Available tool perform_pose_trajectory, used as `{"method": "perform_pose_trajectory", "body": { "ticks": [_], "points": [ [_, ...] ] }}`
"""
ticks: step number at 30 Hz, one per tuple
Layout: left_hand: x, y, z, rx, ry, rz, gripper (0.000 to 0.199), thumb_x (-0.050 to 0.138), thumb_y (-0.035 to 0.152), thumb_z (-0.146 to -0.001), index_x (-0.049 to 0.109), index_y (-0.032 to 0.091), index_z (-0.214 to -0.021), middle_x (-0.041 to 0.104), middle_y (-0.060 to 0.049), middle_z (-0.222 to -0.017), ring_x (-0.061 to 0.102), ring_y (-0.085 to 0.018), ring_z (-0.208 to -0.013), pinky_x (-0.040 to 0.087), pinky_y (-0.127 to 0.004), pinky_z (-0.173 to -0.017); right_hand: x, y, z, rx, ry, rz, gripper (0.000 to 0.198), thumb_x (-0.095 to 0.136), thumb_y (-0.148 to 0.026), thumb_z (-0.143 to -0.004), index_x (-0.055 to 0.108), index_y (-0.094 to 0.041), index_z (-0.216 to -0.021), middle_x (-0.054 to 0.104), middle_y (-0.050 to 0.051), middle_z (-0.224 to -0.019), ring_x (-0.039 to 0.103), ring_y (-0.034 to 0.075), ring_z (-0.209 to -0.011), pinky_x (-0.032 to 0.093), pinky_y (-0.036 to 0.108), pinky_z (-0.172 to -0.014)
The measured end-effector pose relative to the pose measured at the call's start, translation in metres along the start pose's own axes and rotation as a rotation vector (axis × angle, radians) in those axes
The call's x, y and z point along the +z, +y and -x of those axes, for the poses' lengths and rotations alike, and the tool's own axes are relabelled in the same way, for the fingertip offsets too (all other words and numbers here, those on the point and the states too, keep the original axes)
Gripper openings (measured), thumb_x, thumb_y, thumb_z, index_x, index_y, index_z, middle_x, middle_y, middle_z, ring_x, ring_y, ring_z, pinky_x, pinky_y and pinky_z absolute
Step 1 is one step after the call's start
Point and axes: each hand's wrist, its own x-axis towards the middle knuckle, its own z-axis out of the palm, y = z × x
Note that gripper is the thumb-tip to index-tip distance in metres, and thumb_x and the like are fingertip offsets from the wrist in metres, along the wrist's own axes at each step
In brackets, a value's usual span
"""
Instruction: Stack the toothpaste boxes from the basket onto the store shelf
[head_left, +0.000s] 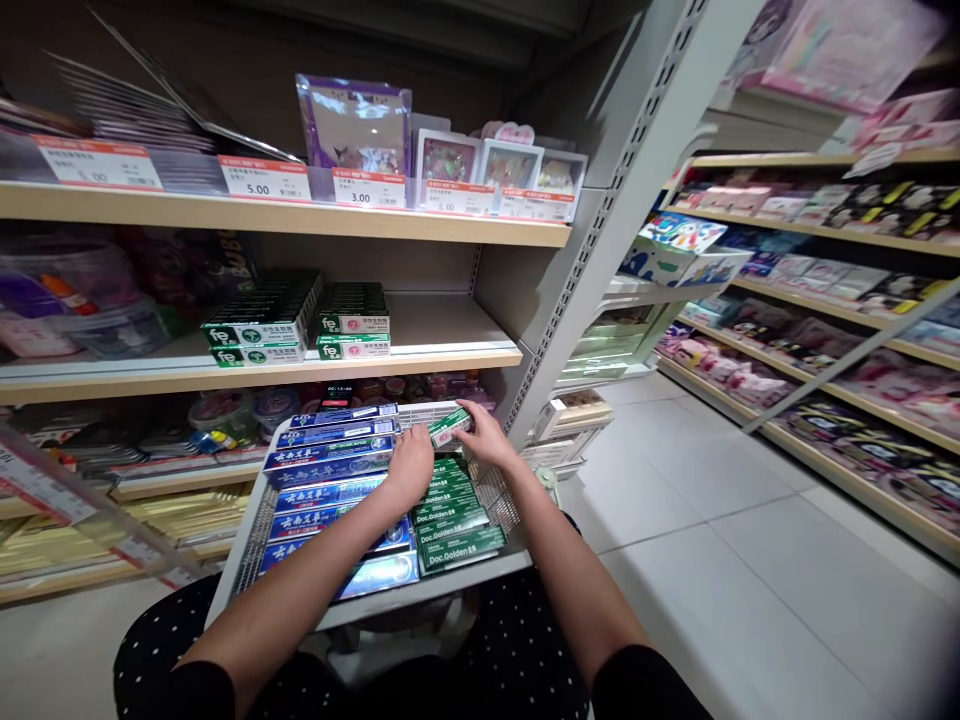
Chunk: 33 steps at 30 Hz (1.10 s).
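— Where were the hands shown?
— Near the centre of the frame, above a pale basket (450,584). One small green-and-white box (450,428) was pinched between the thumb and fingers of the right hand (484,437), over the basket's far end. The left hand (412,465) was held with its fingers bent by the box's left end; whether the box was gripped there too could not be told.
— What was held in the basket?
— Its left side was lined with blue boxes (330,495), its right side with a column of green boxes (454,515).
— And how much was done?
— Only part, it could be judged. On the shelf (450,335), left of centre, two neat stacks (259,330) were seen, while many boxes were left in the basket. Which way they were being moved could not be told.
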Motion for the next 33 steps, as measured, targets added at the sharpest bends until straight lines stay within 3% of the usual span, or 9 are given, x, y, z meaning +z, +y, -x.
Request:
{"method": "perform_pose_trajectory", "body": {
  "ticks": [3,6,11,14,19,24,29,33],
  "points": [
    [-0.009,-0.007,-0.009,-0.002,0.066,0.295,0.052,0.039,0.001,-0.084,0.044,0.008,-0.136,0.054,-0.021,-0.121,0.056,-0.028,-0.112,0.045,-0.04,-0.094,-0.005,0.004,-0.005,0.116,0.087,-0.224,0.059,0.071,-0.03,-0.073,0.047,-0.019,-0.125,0.061,0.009,-0.115,0.062,0.022,-0.103,0.051,0.04,-0.091],
    [-0.014,-0.014,-0.022,-0.07,0.153,0.643,0.04,0.049,0.008,-0.085,0.054,0.014,-0.124,0.057,-0.016,-0.117,0.059,-0.024,-0.11,0.045,-0.039,-0.098,-0.014,0.002,-0.01,0.165,0.153,-0.32,0.053,0.077,-0.036,-0.067,0.051,-0.019,-0.11,0.065,0.007,-0.101,0.065,0.021,-0.094,0.054,0.038,-0.084],
    [-0.022,-0.017,-0.037,-0.408,0.25,1.295,0.031,0.067,0.01,-0.076,0.058,0.013,-0.106,0.066,-0.013,-0.105,0.067,-0.019,-0.093,0.052,-0.04,-0.091,-0.03,-0.016,-0.017,0.183,0.273,-0.296,0.047,0.078,-0.043,-0.065,0.053,-0.019,-0.097,0.067,0.006,-0.094,0.066,0.021,-0.088,0.055,0.039,-0.081],
    [-0.037,-0.023,-0.041,-0.478,0.353,1.483,0.029,0.072,0.012,-0.074,0.06,0.012,-0.1,0.069,-0.013,-0.103,0.068,-0.019,-0.098,0.051,-0.04,-0.095,-0.031,-0.035,-0.024,0.157,0.319,-0.213,0.044,0.077,-0.046,-0.066,0.054,-0.02,-0.093,0.066,0.005,-0.094,0.066,0.022,-0.087,0.056,0.04,-0.08],
    [-0.074,-0.057,-0.044,-0.379,0.528,1.384,0.026,0.071,0.018,-0.075,0.063,0.013,-0.099,0.07,-0.011,-0.102,0.068,-0.02,-0.096,0.051,-0.041,-0.096,-0.014,-0.082,-0.058,-0.01,0.398,-0.088,0.035,0.074,-0.041,-0.071,0.054,-0.021,-0.092,0.061,0.006,-0.098,0.062,0.021,-0.086,0.055,0.037,-0.079],
    [-0.114,-0.108,-0.053,-0.228,0.733,1.002,0.028,0.068,0.027,-0.078,0.057,0.017,-0.102,0.065,-0.01,-0.104,0.066,-0.021,-0.095,0.055,-0.039,-0.089,0.015,-0.134,-0.106,-0.112,0.456,-0.034,0.035,0.075,-0.035,-0.071,0.052,-0.02,-0.093,0.056,0.006,-0.097,0.058,0.02,-0.084,0.052,0.035,-0.08],
    [-0.135,-0.146,-0.068,-0.257,0.699,0.555,0.02,0.057,0.023,-0.084,0.054,0.016,-0.102,0.061,-0.011,-0.1,0.061,-0.027,-0.101,0.05,-0.047,-0.092,0.044,-0.152,-0.141,-0.087,0.409,-0.055,0.029,0.072,-0.027,-0.074,0.05,-0.02,-0.091,0.055,0.005,-0.098,0.058,0.018,-0.082,0.051,0.033,-0.08],
    [-0.132,-0.153,-0.077,-0.293,0.654,0.436,0.023,0.048,0.016,-0.086,0.052,0.014,-0.108,0.06,-0.016,-0.107,0.058,-0.03,-0.11,0.045,-0.047,-0.097,0.059,-0.147,-0.155,-0.07,0.386,-0.012,0.024,0.069,-0.023,-0.076,0.05,-0.021,-0.09,0.055,0.007,-0.1,0.057,0.02,-0.087,0.049,0.036,-0.084]
  ]
}}
